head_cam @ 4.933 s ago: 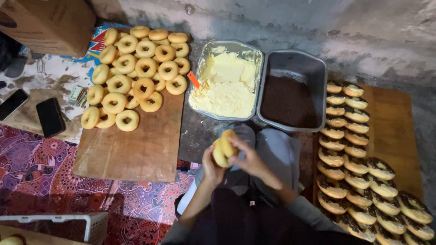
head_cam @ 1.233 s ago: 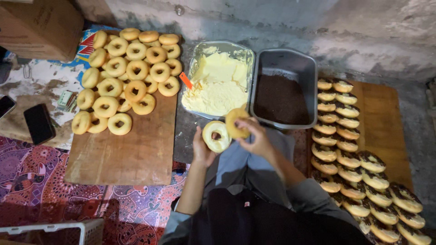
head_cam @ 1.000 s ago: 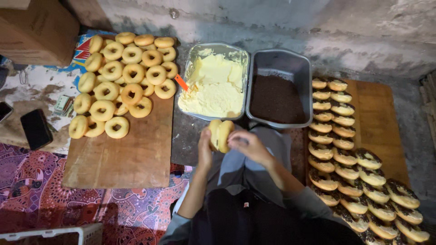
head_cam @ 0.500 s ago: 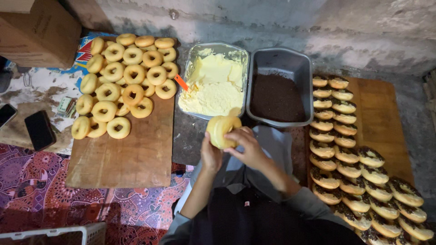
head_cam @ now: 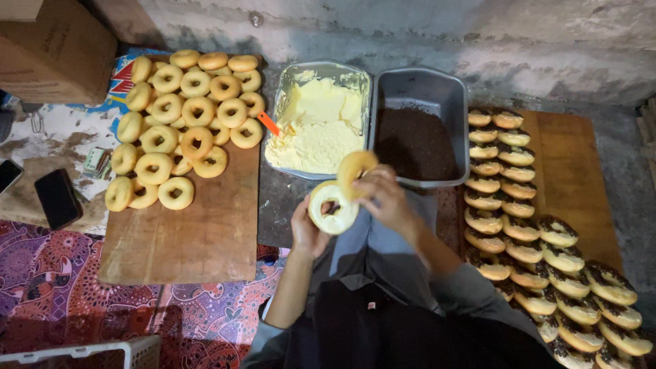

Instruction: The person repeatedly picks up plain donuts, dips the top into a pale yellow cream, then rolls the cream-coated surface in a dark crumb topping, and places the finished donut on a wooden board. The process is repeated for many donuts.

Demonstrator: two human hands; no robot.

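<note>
Right now both hands are up over the lap, just in front of the two trays. Left hand (head_cam: 306, 229) cups the bottom half of a split doughnut (head_cam: 333, 207), cut face up and coated with pale cream, fingers curled under it. Right hand (head_cam: 384, 198) pinches the top half (head_cam: 355, 171) by its edge, tilted nearly upright, its lower rim touching the far edge of the creamed half. Neither hand is spread; both are closed on their halves.

Behind the hands, two metal trays sit side by side, touching, by the wall. The left one, the cream tray (head_cam: 292, 80), holds yellowish cream heaped toward its near side, with an orange-handled spreader (head_cam: 270, 124) stuck in at its left edge. The right one, the sprinkle tray (head_cam: 447, 89), holds dark brown sprinkles.

Left side: wooden board (head_cam: 198, 239), plain doughnuts (head_cam: 179, 123) piled over its far half, a few overlapping; near half bare wood. Left of the board, on a patterned cloth (head_cam: 61, 273), lies a black phone (head_cam: 57, 198), a second phone (head_cam: 8, 175) at the picture's left edge. Cardboard box (head_cam: 55, 48) in the far left corner. White crate rim (head_cam: 82, 350) at the near left corner.

Right side: second wooden board (head_cam: 581, 178), finished doughnuts (head_cam: 519, 229) in rows along its left edge and spilling toward the near right corner, filled and edged with dark sprinkles. The board's far right part is bare.
</note>
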